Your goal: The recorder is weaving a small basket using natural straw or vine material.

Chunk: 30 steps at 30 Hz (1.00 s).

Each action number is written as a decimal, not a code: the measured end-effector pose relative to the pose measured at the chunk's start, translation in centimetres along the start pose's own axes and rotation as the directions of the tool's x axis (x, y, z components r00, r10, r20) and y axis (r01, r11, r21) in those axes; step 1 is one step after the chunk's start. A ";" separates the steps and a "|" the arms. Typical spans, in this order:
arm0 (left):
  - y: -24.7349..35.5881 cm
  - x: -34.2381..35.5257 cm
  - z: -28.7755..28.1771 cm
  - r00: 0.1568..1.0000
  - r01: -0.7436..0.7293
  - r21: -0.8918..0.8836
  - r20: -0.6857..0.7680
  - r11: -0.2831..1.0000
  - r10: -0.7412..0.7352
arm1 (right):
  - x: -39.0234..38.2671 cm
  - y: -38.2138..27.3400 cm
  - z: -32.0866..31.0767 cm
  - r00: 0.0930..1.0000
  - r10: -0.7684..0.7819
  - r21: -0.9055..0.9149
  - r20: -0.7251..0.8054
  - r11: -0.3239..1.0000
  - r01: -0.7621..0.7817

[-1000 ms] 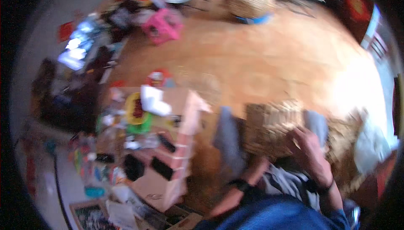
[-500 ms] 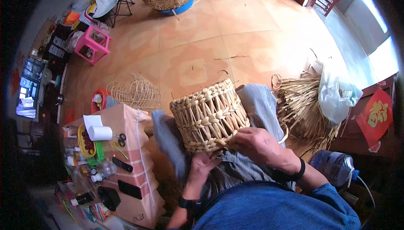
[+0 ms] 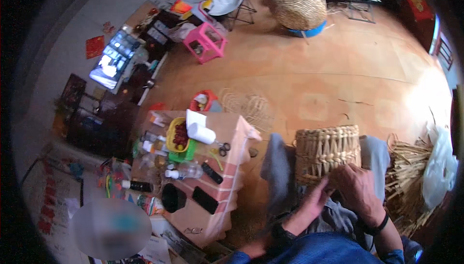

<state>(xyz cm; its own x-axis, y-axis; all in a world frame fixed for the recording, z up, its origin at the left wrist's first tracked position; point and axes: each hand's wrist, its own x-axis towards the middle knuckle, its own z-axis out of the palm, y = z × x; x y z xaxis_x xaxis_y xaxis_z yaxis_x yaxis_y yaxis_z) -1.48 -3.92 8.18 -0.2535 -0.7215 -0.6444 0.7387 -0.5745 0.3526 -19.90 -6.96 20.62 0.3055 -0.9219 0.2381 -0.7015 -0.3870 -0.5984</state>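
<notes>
A woven straw basket (image 3: 326, 153) with braided bands and upright strands lies on its side across my lap, over striped grey cloth. At its near rim my left hand (image 3: 314, 200) is closed, the thumb side up and the fingertips partly hidden. My right hand (image 3: 358, 191) is bent into a closed grip at the near right of the same rim, close beside the left. What the right fingers pinch is hidden and blurred. Dark bands circle both wrists.
Left of me a cloth-covered table (image 3: 229, 167) carries a paper roll (image 3: 201, 133), scissors (image 3: 223, 149), a black phone (image 3: 205, 200) and a yellow fruit basket (image 3: 173, 140). Straw bundles (image 3: 406, 167) lie to my right. Ahead stand a pink stool (image 3: 205, 44) and a large woven basket (image 3: 298, 8).
The view has swung left, so the basket and table now sit farther right in the picture. Both hands stay at the basket's near rim and are now closer together.
</notes>
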 end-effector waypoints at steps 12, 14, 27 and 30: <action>-2.9 2.1 0.1 0.997 -0.074 -0.166 -0.016 0.983 0.073 | 1.2 -0.3 -1.0 0.998 0.006 -0.124 0.057 0.992 0.001; -2.8 1.7 0.9 0.995 -0.096 -0.166 0.011 0.981 0.099 | 1.7 -0.9 -2.4 0.994 -0.022 -0.155 0.107 0.987 0.039; -3.8 3.0 -0.6 0.995 0.009 -0.181 -0.100 0.983 -0.027 | 1.5 0.2 -1.8 0.994 0.030 -0.193 0.108 0.981 -0.009; -3.5 2.7 -0.1 1.000 -0.018 -0.213 -0.022 0.977 0.013 | 2.1 1.5 -1.8 0.983 -0.121 -0.127 0.136 0.982 0.138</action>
<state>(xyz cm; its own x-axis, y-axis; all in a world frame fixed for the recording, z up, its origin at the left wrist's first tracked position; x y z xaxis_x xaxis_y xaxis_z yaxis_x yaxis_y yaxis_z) -4.70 -3.78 5.14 -0.2298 -0.7203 -0.6545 0.8589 -0.4663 0.2116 -21.48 -9.53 21.63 0.4727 -0.8576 0.2025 -0.7286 -0.5097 -0.4576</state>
